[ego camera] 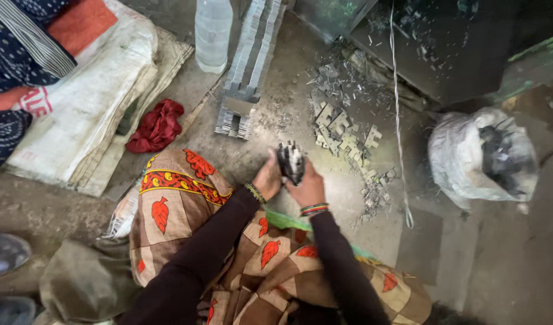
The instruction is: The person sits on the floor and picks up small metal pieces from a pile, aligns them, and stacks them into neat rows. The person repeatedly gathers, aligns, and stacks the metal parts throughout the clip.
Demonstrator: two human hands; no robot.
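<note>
Your left hand (268, 178) and right hand (307, 188) covered the lower part of the stack of metal pieces (291, 160), so you could not tell how many were in it. The plastic bottle (213, 30) was cut off by the top edge, as were the long bundles of stamped strips (250, 60). The white sack (469, 157) hid most of its dark contents. The scattered plates (345, 139) on the floor were too small to count.

Soft, even daylight falls on the grey concrete floor (276, 138), casting only faint shadows. The upper right and lower corners sink into darkness. Wide-angle distortion bends the edges, and the dim corners look slightly soft.
</note>
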